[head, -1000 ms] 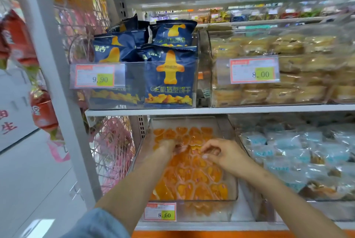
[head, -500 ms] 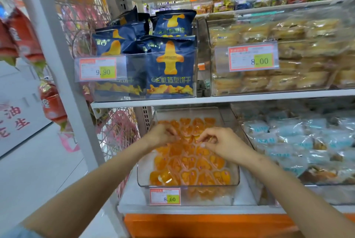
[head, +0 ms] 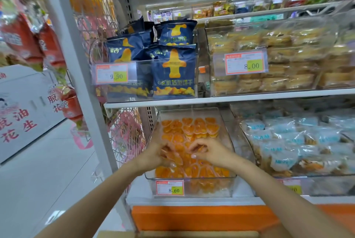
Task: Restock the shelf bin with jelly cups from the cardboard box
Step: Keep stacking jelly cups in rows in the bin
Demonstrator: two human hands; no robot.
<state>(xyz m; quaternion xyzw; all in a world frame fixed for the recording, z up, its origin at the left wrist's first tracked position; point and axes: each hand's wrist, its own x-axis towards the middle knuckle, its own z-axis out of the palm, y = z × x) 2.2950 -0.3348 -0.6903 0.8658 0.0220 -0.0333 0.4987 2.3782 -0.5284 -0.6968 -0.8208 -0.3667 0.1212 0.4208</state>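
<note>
Clear bin (head: 192, 112): orange cups (head: 192, 128) beyond and beneath the fingers (head: 196, 144). Left hand (head: 155, 153): fingers curled round one. Right hand (head: 215, 151): fingers pinching another.

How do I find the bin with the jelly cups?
Look at the lower shelf, right under the dark blue snack bags. The clear bin there alone holds orange jelly cups and wears the 8.60 tag; its right neighbour holds pale blue packets.

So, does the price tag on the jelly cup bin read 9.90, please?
No, the price tag on the jelly cup bin reads 8.60.
</note>
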